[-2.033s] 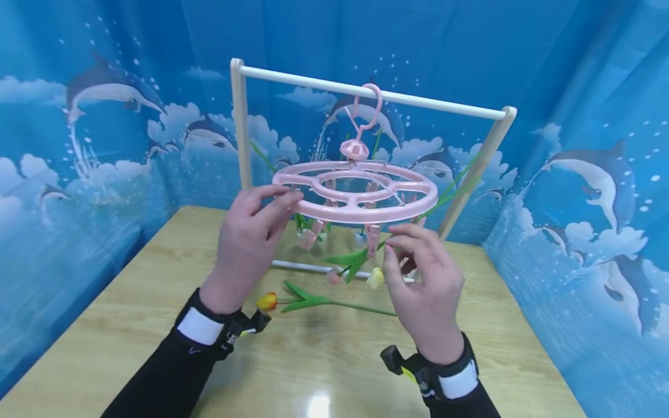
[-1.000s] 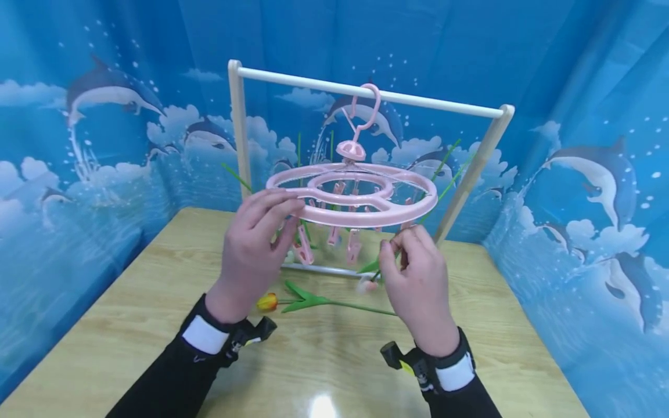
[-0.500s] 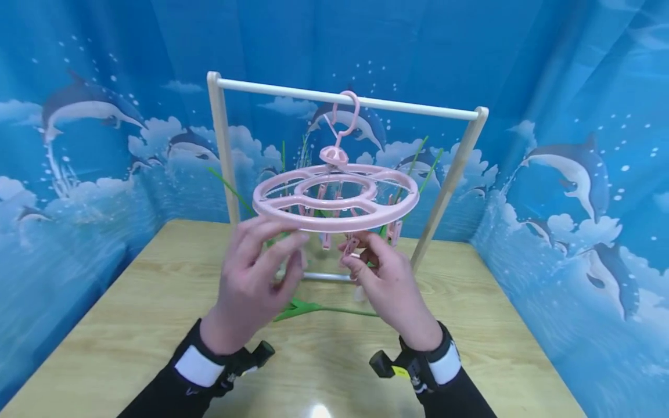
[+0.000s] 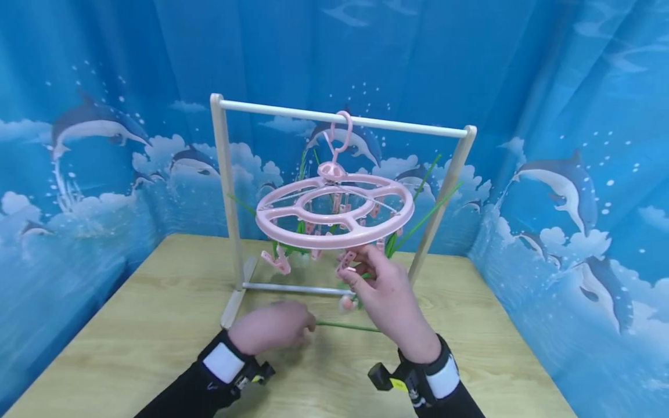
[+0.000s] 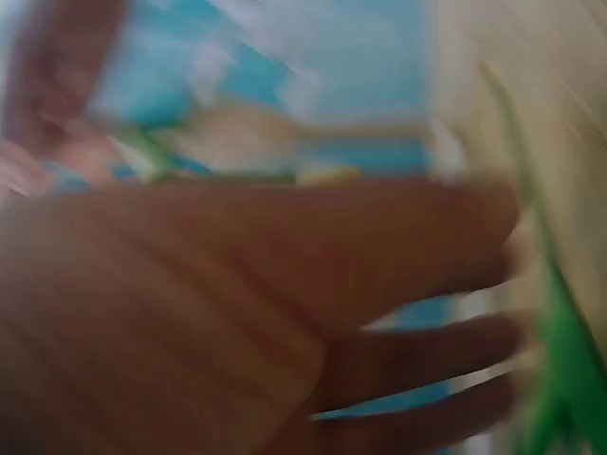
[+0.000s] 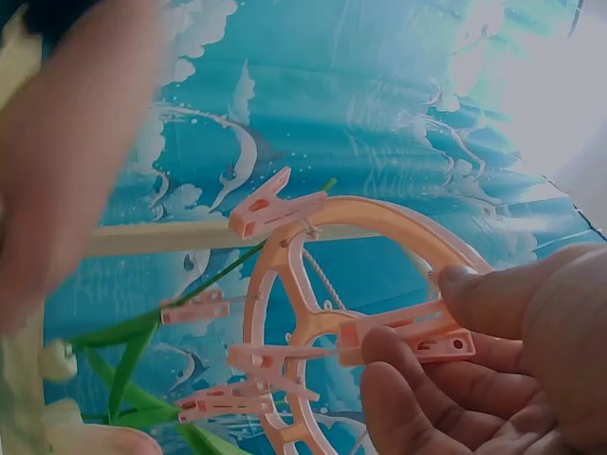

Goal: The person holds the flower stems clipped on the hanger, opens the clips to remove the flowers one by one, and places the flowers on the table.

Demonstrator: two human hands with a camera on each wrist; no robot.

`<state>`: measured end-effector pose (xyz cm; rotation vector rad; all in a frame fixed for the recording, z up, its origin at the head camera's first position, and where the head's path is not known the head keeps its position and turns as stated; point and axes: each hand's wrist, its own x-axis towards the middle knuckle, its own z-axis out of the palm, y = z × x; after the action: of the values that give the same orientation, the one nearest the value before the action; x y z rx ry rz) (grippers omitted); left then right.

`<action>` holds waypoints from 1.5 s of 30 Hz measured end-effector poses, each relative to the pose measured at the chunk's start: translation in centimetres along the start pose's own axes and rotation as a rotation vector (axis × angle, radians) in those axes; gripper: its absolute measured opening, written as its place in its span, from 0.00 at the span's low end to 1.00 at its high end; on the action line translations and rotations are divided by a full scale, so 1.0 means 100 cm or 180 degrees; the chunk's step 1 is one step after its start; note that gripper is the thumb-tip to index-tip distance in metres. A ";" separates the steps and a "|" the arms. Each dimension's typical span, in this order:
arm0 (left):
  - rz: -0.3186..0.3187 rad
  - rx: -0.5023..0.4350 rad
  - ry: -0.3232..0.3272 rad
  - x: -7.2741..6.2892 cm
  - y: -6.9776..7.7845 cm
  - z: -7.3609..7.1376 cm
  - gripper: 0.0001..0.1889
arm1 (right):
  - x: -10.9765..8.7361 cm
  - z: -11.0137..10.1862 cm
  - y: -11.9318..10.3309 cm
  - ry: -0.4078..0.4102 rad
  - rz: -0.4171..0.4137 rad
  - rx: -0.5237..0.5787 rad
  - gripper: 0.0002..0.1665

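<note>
A pink round clip hanger (image 4: pixel 313 240) hangs by its hook, with several clothespins below its ring. Under the ring's front edge my right hand (image 4: pixel 389 299) pinches one pink clothespin (image 6: pixel 455 345) between thumb and fingers. My left hand (image 4: pixel 274 326) is low over the table, blurred, its fingers extended close to an artificial tulip whose green stem (image 4: pixel 347 327) lies there; the hand hides the flower head. Beside the fingertips in the left wrist view is the tulip's green leaf (image 5: pixel 575 346). Whether the fingers touch it is unclear. Other tulips, one with a pinkish head (image 4: pixel 347 303), hang upside down from clothespins.
The hanger's hook is over the top bar (image 4: pixel 282 111) of a wooden rack, with a lower bar (image 4: pixel 298 288) near the table (image 4: pixel 157 313). Another clothespin (image 4: pixel 277 260) hangs at the ring's front left. A blue dolphin-print curtain (image 4: pixel 183 69) surrounds the table.
The ring turned as my hands worked along it. My right hand moved left and took hold of a clothespin. My left hand left the ring and dropped to the tulip on the table.
</note>
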<state>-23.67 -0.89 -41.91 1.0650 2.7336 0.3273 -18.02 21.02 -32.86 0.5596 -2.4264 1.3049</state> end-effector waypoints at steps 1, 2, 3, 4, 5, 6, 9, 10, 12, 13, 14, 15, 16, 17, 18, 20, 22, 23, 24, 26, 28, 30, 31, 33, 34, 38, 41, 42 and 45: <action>-0.0198 0.0040 0.0040 0.004 -0.009 0.009 0.08 | -0.001 0.002 0.001 -0.0012 0.0015 0.0029 0.20; -0.0368 0.0058 0.0093 0.008 -0.018 0.016 0.09 | -0.002 0.003 0.002 -0.0021 0.0043 0.0056 0.21; -0.0498 0.0075 0.0161 0.011 -0.024 0.023 0.10 | -0.001 0.004 0.003 -0.0018 0.0068 0.0072 0.21; -0.0584 0.0096 0.0210 0.014 -0.030 0.027 0.12 | -0.001 0.004 0.003 -0.0013 0.0074 0.0104 0.22; -0.0662 0.0160 0.0215 0.016 -0.034 0.030 0.13 | -0.001 0.004 0.004 -0.0002 0.0057 0.0134 0.22; -0.0691 0.0200 0.0217 0.017 -0.036 0.032 0.15 | 0.000 0.003 0.004 0.0014 0.0027 0.0151 0.22; -0.0664 0.0195 0.0170 0.020 -0.041 0.033 0.17 | 0.001 0.001 0.005 0.0098 -0.0110 0.0193 0.22; -0.0611 0.0195 0.0156 0.021 -0.041 0.033 0.17 | 0.001 0.001 0.006 0.0133 -0.0161 0.0199 0.21; -0.0500 0.0127 0.0087 0.023 -0.040 0.032 0.16 | 0.001 -0.001 0.008 0.0170 -0.0212 0.0187 0.22; -0.0439 0.0090 0.0044 0.023 -0.038 0.031 0.15 | 0.001 -0.001 0.009 0.0172 -0.0210 0.0182 0.21; -0.0370 0.0064 -0.0002 0.024 -0.035 0.030 0.15 | 0.001 -0.001 0.010 0.0167 -0.0196 0.0188 0.21; -0.0298 0.0062 -0.0042 0.024 -0.033 0.029 0.14 | 0.001 -0.002 0.011 0.0153 -0.0174 0.0198 0.21; -0.0225 0.0042 -0.0061 0.025 -0.031 0.028 0.13 | 0.002 -0.002 0.011 0.0139 -0.0164 0.0192 0.21; -0.0180 0.0015 -0.0094 0.025 -0.028 0.026 0.12 | 0.002 -0.002 0.011 0.0124 -0.0146 0.0196 0.21; -0.0140 -0.0008 -0.0127 0.025 -0.025 0.023 0.11 | 0.003 -0.002 0.011 0.0109 -0.0132 0.0208 0.20; -0.0115 -0.0096 -0.0210 0.024 -0.019 0.018 0.09 | 0.003 -0.002 0.010 0.0086 -0.0117 0.0234 0.20; -0.0116 -0.0250 -0.0261 0.022 -0.012 0.013 0.09 | 0.004 -0.002 0.010 0.0068 -0.0117 0.0240 0.20; -0.0110 -0.0320 -0.0276 0.020 -0.008 0.009 0.12 | 0.004 -0.002 0.010 0.0058 -0.0115 0.0240 0.21; -0.0086 -0.0387 -0.0279 0.018 -0.005 0.006 0.15 | 0.004 -0.002 0.010 0.0048 -0.0111 0.0242 0.21; -0.0015 -0.0470 -0.0283 0.014 0.003 0.000 0.18 | 0.004 -0.002 0.009 0.0034 -0.0092 0.0233 0.21; 0.0107 -0.0452 -0.0270 0.010 0.010 -0.005 0.18 | 0.003 -0.002 0.009 0.0021 -0.0056 0.0224 0.21; 0.0267 -0.0379 -0.0220 0.006 0.017 -0.011 0.16 | 0.002 -0.002 0.009 0.0015 -0.0016 0.0239 0.21; 0.0335 -0.0348 -0.0175 0.004 0.020 -0.015 0.15 | 0.002 -0.002 0.008 0.0013 -0.0008 0.0249 0.21; 0.0464 -0.0258 -0.0002 -0.003 0.025 -0.023 0.11 | 0.001 -0.002 0.008 0.0018 0.0000 0.0275 0.21; 0.0494 -0.0227 0.0105 -0.006 0.026 -0.028 0.10 | 0.000 -0.002 0.008 0.0024 -0.0005 0.0301 0.21; 0.0384 -0.0095 0.0542 -0.020 0.028 -0.047 0.09 | -0.001 -0.005 0.007 0.0016 -0.0058 0.0665 0.23; 0.0178 -0.0034 0.0783 -0.026 0.024 -0.056 0.09 | -0.002 -0.006 0.008 -0.0005 -0.0100 0.1006 0.24; 0.0111 -0.0052 0.0826 -0.028 0.022 -0.059 0.10 | -0.002 -0.006 0.008 -0.0008 -0.0121 0.1065 0.23; 0.0015 -0.0120 0.0923 -0.032 0.017 -0.064 0.09 | -0.003 -0.006 0.008 -0.0018 -0.0170 0.1089 0.21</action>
<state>-21.85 -2.71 -35.04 1.0904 2.9617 0.5731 -18.08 22.00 -33.27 0.7097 -2.1861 1.7090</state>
